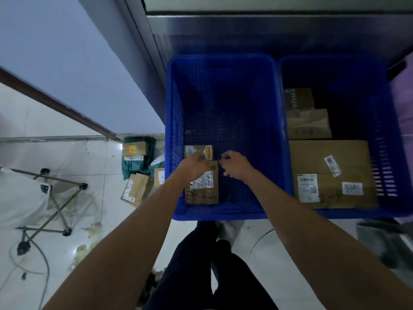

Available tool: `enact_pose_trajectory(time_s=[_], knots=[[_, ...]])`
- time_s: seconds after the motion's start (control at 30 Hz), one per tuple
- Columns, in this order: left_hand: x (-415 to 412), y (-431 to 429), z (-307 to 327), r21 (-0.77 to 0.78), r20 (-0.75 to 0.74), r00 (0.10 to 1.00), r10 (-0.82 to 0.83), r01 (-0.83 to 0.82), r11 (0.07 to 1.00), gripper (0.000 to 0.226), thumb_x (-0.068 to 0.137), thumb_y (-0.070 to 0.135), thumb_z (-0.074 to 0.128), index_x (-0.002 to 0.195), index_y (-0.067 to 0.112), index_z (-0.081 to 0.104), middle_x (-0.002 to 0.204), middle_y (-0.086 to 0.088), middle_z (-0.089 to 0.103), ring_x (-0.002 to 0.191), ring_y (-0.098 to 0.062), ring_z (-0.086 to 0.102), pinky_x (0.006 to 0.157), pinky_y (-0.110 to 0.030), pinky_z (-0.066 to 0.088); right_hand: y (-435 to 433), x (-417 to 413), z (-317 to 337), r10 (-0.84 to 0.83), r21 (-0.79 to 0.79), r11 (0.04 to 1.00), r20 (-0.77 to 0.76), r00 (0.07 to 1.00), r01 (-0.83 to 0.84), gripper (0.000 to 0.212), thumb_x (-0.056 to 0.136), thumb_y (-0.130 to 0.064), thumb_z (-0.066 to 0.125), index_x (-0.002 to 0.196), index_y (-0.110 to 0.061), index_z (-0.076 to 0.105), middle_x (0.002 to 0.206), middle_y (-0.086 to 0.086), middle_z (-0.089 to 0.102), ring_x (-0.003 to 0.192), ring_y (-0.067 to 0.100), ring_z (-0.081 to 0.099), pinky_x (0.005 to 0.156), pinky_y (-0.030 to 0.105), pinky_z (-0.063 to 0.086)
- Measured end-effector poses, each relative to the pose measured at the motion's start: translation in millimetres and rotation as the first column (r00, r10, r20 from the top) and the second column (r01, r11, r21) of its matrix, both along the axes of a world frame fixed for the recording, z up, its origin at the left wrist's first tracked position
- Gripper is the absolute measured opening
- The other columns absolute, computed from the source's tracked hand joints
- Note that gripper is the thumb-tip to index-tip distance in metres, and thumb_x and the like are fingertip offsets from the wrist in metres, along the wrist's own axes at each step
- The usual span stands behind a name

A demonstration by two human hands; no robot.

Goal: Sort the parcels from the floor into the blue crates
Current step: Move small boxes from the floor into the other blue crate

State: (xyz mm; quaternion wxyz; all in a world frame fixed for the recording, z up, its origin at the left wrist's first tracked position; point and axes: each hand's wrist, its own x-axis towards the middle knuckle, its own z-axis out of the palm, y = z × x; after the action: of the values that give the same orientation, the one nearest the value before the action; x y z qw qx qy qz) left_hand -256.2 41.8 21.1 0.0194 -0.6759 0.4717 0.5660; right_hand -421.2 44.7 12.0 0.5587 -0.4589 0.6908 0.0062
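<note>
Two blue crates stand side by side; both of my hands reach into the left crate (223, 61). My left hand (194, 165) rests curled on the top edge of a small brown parcel (204, 191) with a white label, lying at the crate's near left. A second small parcel (197, 151) lies just beyond it. My right hand (234, 164) hovers beside the parcel with fingers curled, holding nothing visible. The right crate (384, 135) holds a large labelled box (330, 157) and two smaller boxes (307, 124). More parcels (136, 189) lie on the floor left of the crates.
A green bag (138, 162) with small boxes lies on the tiled floor by the wall. A folding stand (53, 204) and cables sit at the left. My legs (201, 265) stand before the crates. A grey object (384, 240) is at the right.
</note>
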Motion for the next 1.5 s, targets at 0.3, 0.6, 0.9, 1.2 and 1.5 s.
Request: enact_pose_trajectory(time_s=[0.3,0.6,0.9,1.2,1.5], knots=[[-12.7,73.4,38.7,-0.116,-0.052,0.980,0.190,-0.195,0.974,0.036,0.104,0.026,0.048,0.130,0.004,0.059,0.124,-0.022,0.063,0.105,-0.033,0.064,0.093,-0.043,0.052,64.3,-10.5,40.0,0.060,-0.165,0.984,-0.036,0.998,-0.065,0.029,0.103,-0.036,0.047,0.127,-0.021,0.055,0.110,0.003,0.064,0.095,0.025,0.067,0.089,0.049,0.055],[23.4,148.1,79.7,-0.375,-0.001,0.900,0.435,-0.404,0.834,0.018,0.093,0.025,0.054,0.089,0.017,0.070,0.080,0.004,0.071,0.062,-0.009,0.062,0.052,-0.018,0.044,107.7,21.0,60.2,0.113,-0.192,0.976,0.042,0.993,-0.103,0.034,0.100,-0.036,0.045,0.128,-0.021,0.057,0.116,0.003,0.064,0.099,0.023,0.062,0.078,0.034,0.049],[113.0,165.0,70.2,-0.461,0.135,0.816,0.562,-0.450,0.765,0.018,0.092,0.028,0.055,0.095,0.020,0.071,0.088,0.006,0.070,0.082,-0.012,0.065,0.066,-0.027,0.049,135.2,111.0,61.6,0.076,-0.075,0.995,0.246,0.966,-0.059,0.021,0.099,-0.033,0.051,0.104,-0.019,0.065,0.098,0.007,0.072,0.083,0.018,0.069,0.078,0.037,0.057],[232.0,142.4,-21.8,-0.314,0.194,0.870,0.453,-0.382,0.869,0.028,0.096,0.028,0.054,0.113,0.011,0.069,0.105,-0.004,0.070,0.092,-0.023,0.062,0.074,-0.030,0.042,141.6,235.7,16.0,0.073,0.129,0.984,0.353,0.933,-0.125,0.022,0.091,-0.043,0.061,0.103,-0.024,0.063,0.106,0.003,0.071,0.091,0.015,0.068,0.087,0.035,0.053],[303.0,99.4,-177.6,-0.056,0.139,0.956,0.257,-0.252,0.966,0.034,0.097,0.029,0.048,0.124,0.016,0.064,0.126,-0.008,0.064,0.108,-0.029,0.059,0.087,-0.030,0.046,122.2,306.2,-159.7,-0.105,0.242,0.967,0.096,0.990,0.079,0.053,0.087,-0.045,0.055,0.135,-0.021,0.049,0.129,0.006,0.061,0.115,0.027,0.060,0.091,0.041,0.051]])
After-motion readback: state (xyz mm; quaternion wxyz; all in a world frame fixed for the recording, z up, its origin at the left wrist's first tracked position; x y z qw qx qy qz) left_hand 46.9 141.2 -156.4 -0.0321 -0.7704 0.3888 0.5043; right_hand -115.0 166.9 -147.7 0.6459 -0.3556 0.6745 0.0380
